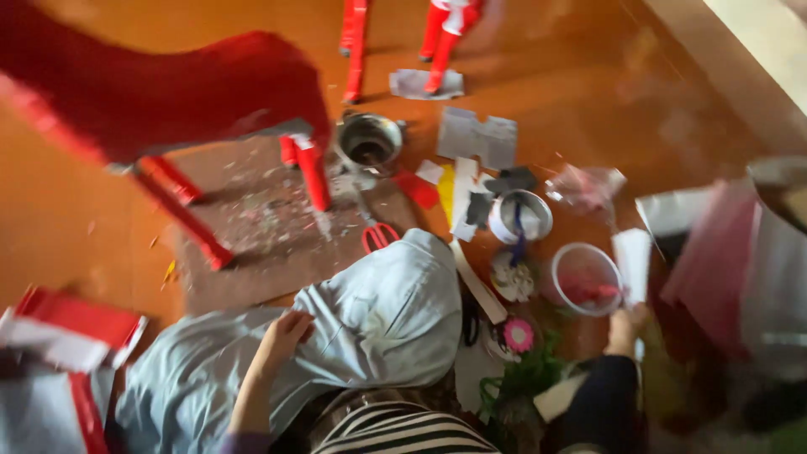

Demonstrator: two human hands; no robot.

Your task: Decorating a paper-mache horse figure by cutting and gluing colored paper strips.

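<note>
Two hands are seen at work above a cluttered orange floor (67, 219). The fingers of the right hand (626, 324) are closed on a white slip of paper (633, 262), which is held upright just beside a clear plastic cup (584, 279) with something pink inside. The fingers of the left hand (284, 335) are loosely curled and spread flat, gripping nothing, and are rested on the pale blue cloth (382, 315) that is drawn over the knee. Beyond the knee, a pair of red-handled scissors (378, 235) is laid on a brown cardboard sheet (252, 227) strewn with scraps. A white tub (521, 216) with a blue tool standing in it is placed near the cup, and a pink paper flower (518, 335) is seen beside green sprigs close to the right sleeve. Farther out, a metal pot (368, 139) is set by the leg of a red plastic chair (168, 92), and grey card pieces (477, 139) are scattered about. The picture is blurred, so finer detail cannot be told.
</note>
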